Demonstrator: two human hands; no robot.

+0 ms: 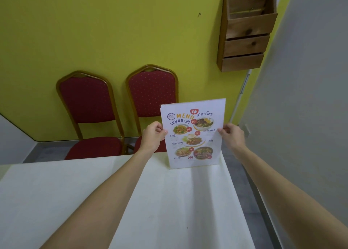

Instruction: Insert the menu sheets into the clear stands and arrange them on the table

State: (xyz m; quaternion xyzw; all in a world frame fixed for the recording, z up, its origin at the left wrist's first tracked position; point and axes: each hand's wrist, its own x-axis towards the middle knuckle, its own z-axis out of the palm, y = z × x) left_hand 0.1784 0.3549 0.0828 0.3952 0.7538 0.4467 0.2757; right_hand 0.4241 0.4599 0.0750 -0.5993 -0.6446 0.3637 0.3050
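Note:
A clear stand with a colourful menu sheet inside stands upright near the far right corner of the table, which is covered with a cream cloth. The sheet shows the word MENU and several food photos. My left hand pinches the stand's left edge at mid height. My right hand pinches its right edge at about the same height. The stand's foot rests on the cloth, and I cannot make out its base.
Two red padded chairs with gold frames stand behind the table against a yellow wall. A wooden slotted wall rack hangs at the upper right. A grey wall runs along the table's right side.

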